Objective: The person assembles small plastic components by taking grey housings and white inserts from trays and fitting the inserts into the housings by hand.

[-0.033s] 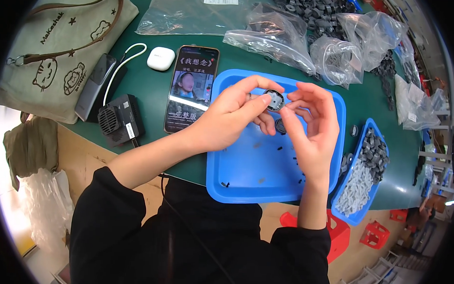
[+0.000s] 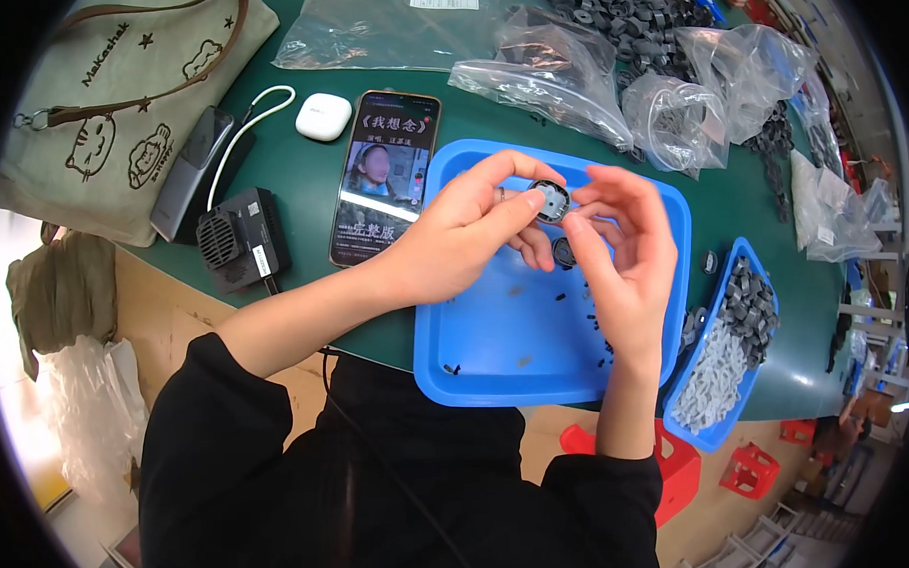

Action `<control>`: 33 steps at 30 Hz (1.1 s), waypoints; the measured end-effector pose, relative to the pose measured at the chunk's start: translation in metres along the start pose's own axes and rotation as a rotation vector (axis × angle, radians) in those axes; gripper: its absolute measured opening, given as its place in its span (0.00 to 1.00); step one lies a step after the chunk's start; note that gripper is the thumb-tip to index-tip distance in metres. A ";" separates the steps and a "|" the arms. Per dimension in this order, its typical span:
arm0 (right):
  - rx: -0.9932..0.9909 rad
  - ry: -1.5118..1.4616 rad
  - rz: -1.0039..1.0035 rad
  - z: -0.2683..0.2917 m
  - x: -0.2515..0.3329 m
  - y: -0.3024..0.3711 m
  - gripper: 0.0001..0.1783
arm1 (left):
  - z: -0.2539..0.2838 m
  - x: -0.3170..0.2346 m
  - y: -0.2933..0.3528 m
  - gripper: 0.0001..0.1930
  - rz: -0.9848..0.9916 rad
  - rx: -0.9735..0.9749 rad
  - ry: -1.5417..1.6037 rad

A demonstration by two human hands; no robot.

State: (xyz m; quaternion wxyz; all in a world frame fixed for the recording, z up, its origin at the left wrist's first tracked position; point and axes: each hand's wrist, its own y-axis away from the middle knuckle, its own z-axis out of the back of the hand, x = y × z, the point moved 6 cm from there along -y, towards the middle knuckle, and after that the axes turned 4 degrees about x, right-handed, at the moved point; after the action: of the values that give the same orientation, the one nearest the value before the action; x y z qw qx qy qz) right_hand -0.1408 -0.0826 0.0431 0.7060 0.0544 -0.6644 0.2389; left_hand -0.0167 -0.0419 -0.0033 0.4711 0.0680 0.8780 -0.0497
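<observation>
Over the blue tray [image 2: 441, 396], my left hand [image 2: 467, 219] pinches a small round dark plastic casing [image 2: 551, 201] between thumb and forefinger. Its hollow side, with a grey inner piece, faces up. My right hand [image 2: 626, 245] is curled at the casing's right side, thumb tip against its lower right edge; the forefinger stands off from it. What its other fingertips touch is partly hidden. Just below the left fingertips a second round dark part [image 2: 564, 252] shows, partly covered. Tiny black pieces [image 2: 453, 369] lie scattered on the tray's floor.
Right of the tray stands a narrow blue bin [image 2: 704, 438] of dark and pale grey parts. A phone [image 2: 383, 181], a white case [image 2: 323, 117], a small black device [image 2: 242, 239] and a cloth bag [image 2: 131, 92] lie left. Plastic bags [image 2: 542, 72] and heaped dark parts [image 2: 649, 30] fill the back.
</observation>
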 end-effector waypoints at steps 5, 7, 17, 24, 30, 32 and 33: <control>0.148 0.075 -0.131 -0.002 -0.015 0.000 0.14 | 0.004 -0.001 0.000 0.10 0.015 -0.003 -0.066; 0.127 0.053 -0.102 -0.001 -0.013 -0.001 0.14 | 0.005 -0.006 -0.001 0.11 -0.011 0.011 -0.117; 0.169 -0.186 -0.187 -0.001 -0.013 0.000 0.13 | 0.012 -0.008 0.002 0.11 0.074 -0.059 -0.169; 0.299 -0.209 -0.387 -0.010 -0.020 0.006 0.14 | 0.009 -0.011 0.002 0.11 0.001 -0.085 -0.175; 0.298 -0.239 -0.377 -0.010 -0.021 0.005 0.12 | 0.007 -0.010 0.002 0.11 0.003 -0.067 -0.182; 0.289 -0.236 -0.376 -0.009 -0.021 0.004 0.12 | 0.006 -0.009 0.001 0.12 0.053 -0.034 -0.196; 0.296 -0.191 -0.363 -0.007 -0.020 0.003 0.13 | 0.005 -0.006 0.001 0.13 0.102 -0.003 -0.211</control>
State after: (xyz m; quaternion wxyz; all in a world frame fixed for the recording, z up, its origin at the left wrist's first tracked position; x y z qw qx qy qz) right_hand -0.1354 -0.0819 0.0226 0.6557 0.2980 -0.6653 0.1967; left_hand -0.0090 -0.0418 -0.0007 0.5629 0.1063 0.8191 -0.0310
